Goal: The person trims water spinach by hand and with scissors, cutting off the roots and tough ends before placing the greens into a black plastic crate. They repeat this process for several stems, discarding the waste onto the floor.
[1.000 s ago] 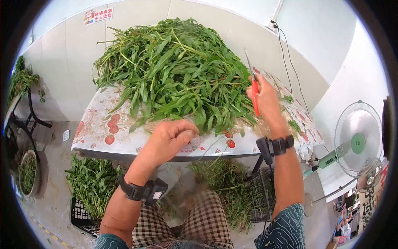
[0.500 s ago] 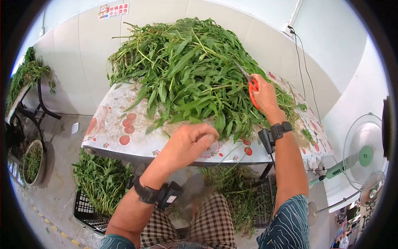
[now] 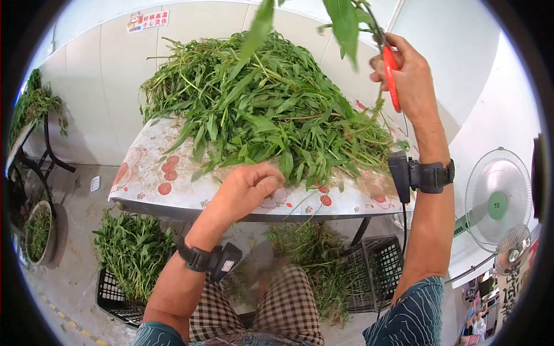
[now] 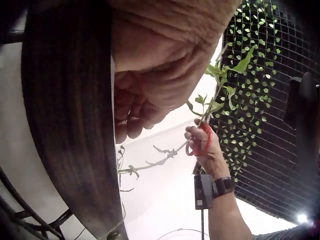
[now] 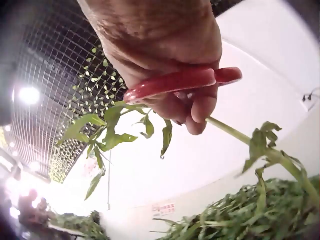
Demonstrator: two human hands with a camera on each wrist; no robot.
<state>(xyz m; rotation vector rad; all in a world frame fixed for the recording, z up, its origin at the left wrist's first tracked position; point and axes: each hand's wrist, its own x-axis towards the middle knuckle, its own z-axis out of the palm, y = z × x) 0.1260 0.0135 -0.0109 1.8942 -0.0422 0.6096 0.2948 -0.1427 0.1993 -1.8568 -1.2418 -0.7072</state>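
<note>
My right hand (image 3: 416, 86), raised above the table's right side, holds red-handled scissors (image 3: 391, 83) with the blades pointing up. That same hand grips a long leafy green stem (image 5: 231, 132), whose leaves spread at the top of the head view. In the right wrist view the stem passes through the fingers beneath the red handle loops. Over the table's front edge hovers my left hand (image 3: 245, 190), fingers loosely curled and nothing visible in them. Behind it a large heap of leafy stems (image 3: 248, 109) covers much of the flowered tablecloth (image 3: 141, 176).
Under the table stand a black crate (image 3: 112, 294) of greens at left and another black crate (image 3: 386, 265) at right, beside loose stems (image 3: 311, 248). A fan (image 3: 497, 202) stands at the right. At far left are a round tub (image 3: 49, 254) and a side table with greens (image 3: 37, 106).
My right hand has risen from the heap's right side, lifting a leafy stem together with the scissors. My left hand stays near the table's front edge.
</note>
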